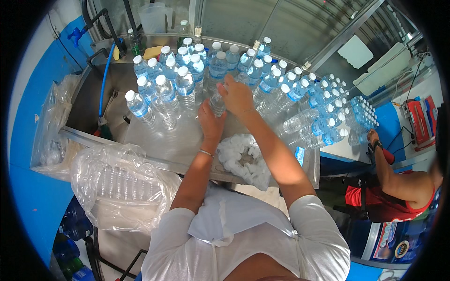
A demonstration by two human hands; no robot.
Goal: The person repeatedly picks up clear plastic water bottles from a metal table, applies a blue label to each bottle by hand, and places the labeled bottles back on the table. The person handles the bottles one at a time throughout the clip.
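Observation:
On the steel counter [182,147] before me, my left hand [211,121] holds the lower part of a clear plastic bottle [217,104], which tilts between my hands. My right hand [236,94] is at the bottle's upper end, its fingers bent there; they hide the neck, so a cap cannot be made out. Capped water bottles with blue labels [185,84] stand in a group to the left and behind my hands, and more capped bottles [299,89] stand to the right. A clear bag of white bottle caps [242,158] lies beside my right forearm.
Left of the bottles is a steel sink [95,102] with a blue hose [105,80]. A large plastic bag of empty bottles [123,186] leans at the counter's front edge. At the right, a co-worker in red [390,196] touches bottles at the far end. A glass panel rises behind.

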